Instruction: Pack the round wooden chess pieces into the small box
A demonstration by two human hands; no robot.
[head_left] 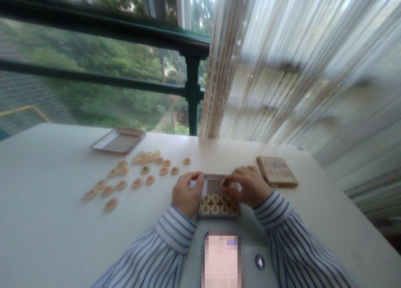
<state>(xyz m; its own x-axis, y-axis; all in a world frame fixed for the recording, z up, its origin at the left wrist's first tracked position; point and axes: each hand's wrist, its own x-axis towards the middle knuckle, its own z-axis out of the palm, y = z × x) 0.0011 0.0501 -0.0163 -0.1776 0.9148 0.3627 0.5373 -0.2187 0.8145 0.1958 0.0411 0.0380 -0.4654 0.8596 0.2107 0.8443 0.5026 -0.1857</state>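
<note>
A small open box (220, 215) sits between my hands, with rows of round wooden pieces (215, 209) bearing dark characters in its near half. The far part shows its bare bottom. My right hand (250, 185) is over the box's right side, thumb and fingers pinching one round piece (224, 183). At the left wall rests my left hand (189, 192), its fingers bent and closed near the far left corner; whether they grip the wall is too small to make out. Loose round pieces (137, 183), mostly with red characters, lie scattered to the left.
An empty shallow tray (120, 141) lies at the back left of the white table (56, 238). A flat printed box (278, 171) is at the right. Near the front are a blurred-out phone (221, 261) and a small oval object (260, 262). Railing and curtain stand behind.
</note>
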